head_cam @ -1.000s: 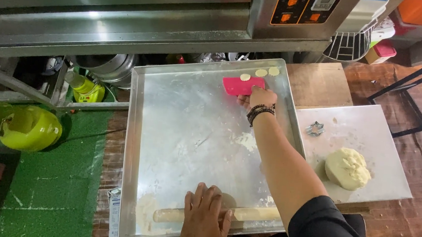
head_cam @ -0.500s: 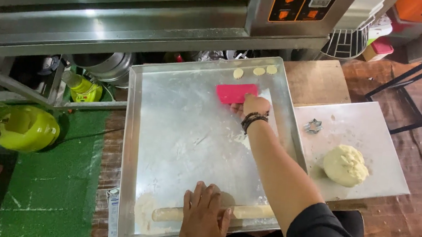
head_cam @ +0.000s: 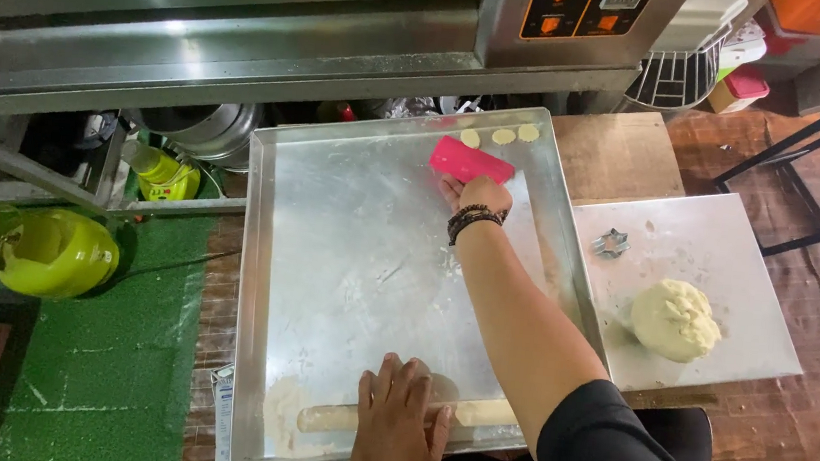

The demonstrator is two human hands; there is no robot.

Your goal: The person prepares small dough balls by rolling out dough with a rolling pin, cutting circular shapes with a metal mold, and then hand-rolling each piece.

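Note:
My right hand (head_cam: 476,195) reaches across a large metal baking tray (head_cam: 260,277) and grips a pink plastic scraper (head_cam: 470,161) near the tray's far edge. Just beyond the scraper lie three small round dough pieces (head_cam: 502,135) in a row at the tray's far right corner. My left hand (head_cam: 399,417) lies flat, fingers spread, on a floured wooden rolling pin (head_cam: 327,416) that runs along the tray's near edge. The tray's surface is dusted with flour.
A white board (head_cam: 719,274) to the right carries a lump of pale dough (head_cam: 675,320) and a small metal cutter (head_cam: 610,242). A steel oven (head_cam: 251,23) stands behind. A yellow-green helmet-like object (head_cam: 43,250) sits on green matting at left.
My right hand has drawn the pink scraper slightly toward me and to the left, away from the small dough rounds. My left hand stays on the rolling pin.

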